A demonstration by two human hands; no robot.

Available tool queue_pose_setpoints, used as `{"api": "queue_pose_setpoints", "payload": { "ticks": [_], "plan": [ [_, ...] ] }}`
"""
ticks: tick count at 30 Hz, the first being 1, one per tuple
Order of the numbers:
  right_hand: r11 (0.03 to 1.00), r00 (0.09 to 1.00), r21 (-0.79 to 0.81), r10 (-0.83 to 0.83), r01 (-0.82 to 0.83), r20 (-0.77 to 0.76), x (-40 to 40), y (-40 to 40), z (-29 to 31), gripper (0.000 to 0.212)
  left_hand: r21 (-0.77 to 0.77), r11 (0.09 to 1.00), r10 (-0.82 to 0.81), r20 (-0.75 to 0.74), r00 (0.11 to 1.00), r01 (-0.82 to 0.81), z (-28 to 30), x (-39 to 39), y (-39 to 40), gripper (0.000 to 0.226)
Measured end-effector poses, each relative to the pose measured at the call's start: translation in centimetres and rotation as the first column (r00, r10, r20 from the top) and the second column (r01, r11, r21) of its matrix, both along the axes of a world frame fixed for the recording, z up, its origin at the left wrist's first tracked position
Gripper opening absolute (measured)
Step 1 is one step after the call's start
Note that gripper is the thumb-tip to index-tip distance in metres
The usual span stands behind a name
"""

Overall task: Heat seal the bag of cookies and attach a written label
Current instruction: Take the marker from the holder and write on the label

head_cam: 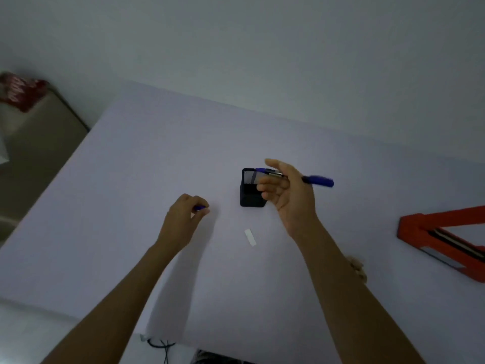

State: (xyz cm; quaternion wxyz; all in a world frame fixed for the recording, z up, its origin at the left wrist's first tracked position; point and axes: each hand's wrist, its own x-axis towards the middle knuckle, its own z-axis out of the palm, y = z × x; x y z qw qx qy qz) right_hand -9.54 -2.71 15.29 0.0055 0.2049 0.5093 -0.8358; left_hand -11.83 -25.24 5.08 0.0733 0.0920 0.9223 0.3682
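Observation:
My right hand (287, 191) holds a blue pen (319, 180) crosswise above the white table (131, 179); its tip points left over a black mesh pen holder (249, 191). My left hand (183, 219) is closed on a small blue pen cap (200, 207) to the left of the holder. A small white label (250, 237) lies flat on the table between my two hands. A bag of cookies (357, 267) shows only partly behind my right forearm. The red heat sealer (443, 237) stands open at the right edge.
A beige cabinet (39, 143) with a red packet (18, 91) on top stands left of the table. Dark cables (162, 346) hang below the table's front edge. A white wall runs behind the table.

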Motion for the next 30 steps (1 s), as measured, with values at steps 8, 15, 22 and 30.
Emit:
{"api": "queue_pose_setpoints", "payload": {
  "ticks": [8,15,22,30],
  "plan": [
    [0.877,0.992,0.474,0.116,-0.075,-0.057,5.6,1.0,-10.5,0.027,-0.128,0.989,0.059,-0.104,0.993,-0.073,-7.9,1.6,2.0,0.017],
    [0.441,0.944,0.871,0.322,-0.216,0.071,9.0,-0.1,-18.1,0.042,-0.105,0.990,0.075,-0.152,0.986,-0.091,-9.5,0.9,3.1,0.020],
    [0.305,0.936,0.941,0.350,-0.145,0.031,8.7,-0.5,-19.3,0.031,-0.212,0.977,-0.043,-0.348,0.937,-0.034,-8.8,2.6,6.5,0.024],
    [0.259,0.938,0.956,0.343,-0.141,0.046,9.2,-0.6,-19.8,0.023,-0.271,0.952,-0.209,-0.228,0.951,0.144,-9.9,4.7,9.1,0.034]
  ]
}}
